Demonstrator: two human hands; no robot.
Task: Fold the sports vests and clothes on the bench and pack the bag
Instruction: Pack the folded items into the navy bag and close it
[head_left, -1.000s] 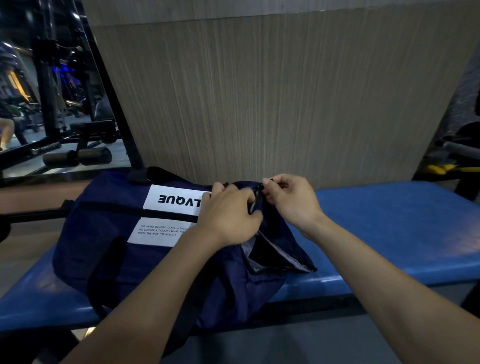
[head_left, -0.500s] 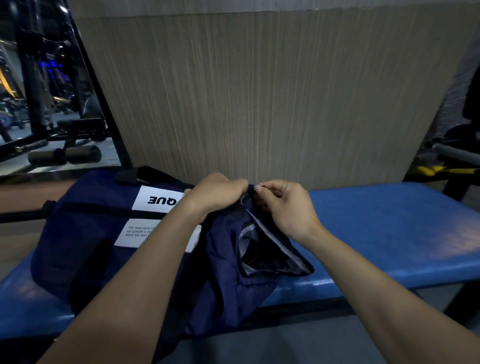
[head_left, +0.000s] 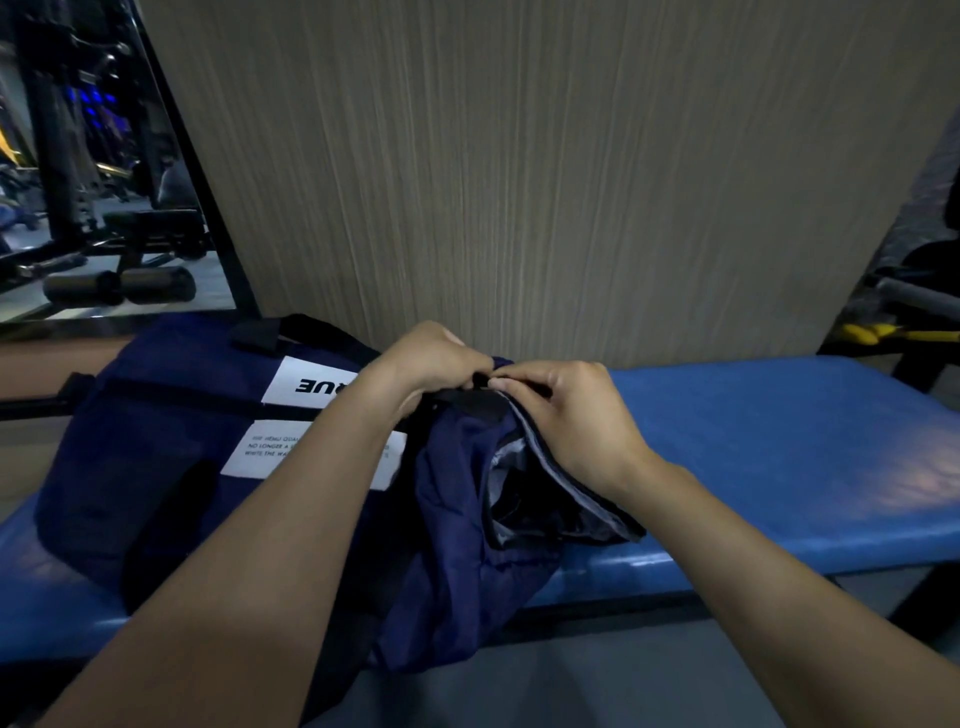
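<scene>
- Navy duffel bag (head_left: 171, 467) lies on its side on the blue padded bench (head_left: 779, 457), at the bench's left part, against the wood-grain wall panel (head_left: 519, 182). White label patches (head_left: 301, 382) face up, print upside down to the viewer.
- The bag's right end is raised and bunched. A mouth (head_left: 524, 493) gapes there; grey lining and dark contents show inside, but what they are cannot be told.
- Left hand (head_left: 431, 358): fingers curled, gripping the bunched fabric at the top of the bag's end. Exactly what the fingertips hold is hidden behind the knuckles.
- Right hand (head_left: 571, 415): thumb and forefinger pinch something small at the top of the opening, just touching the left hand. It is probably a zip puller, though too dark and small to confirm.
- No loose vests or clothes are visible on the bench; the stretch to the right of the bag shows only padding.
- Judged step: late in the task. Folding appears done, items seem to be inside, and closing the bag is in hand.
- Next move calls for: the left hand keeping the fabric taut as an anchor while the right draws the puller along the opening's edge towards the viewer, with lining and contents kept clear of the track.
- Risk: slack fabric or grey lining snagging in the zip.
- Beyond the bench at left: a mirror or opening (head_left: 78, 182) showing dark gym equipment.
</scene>
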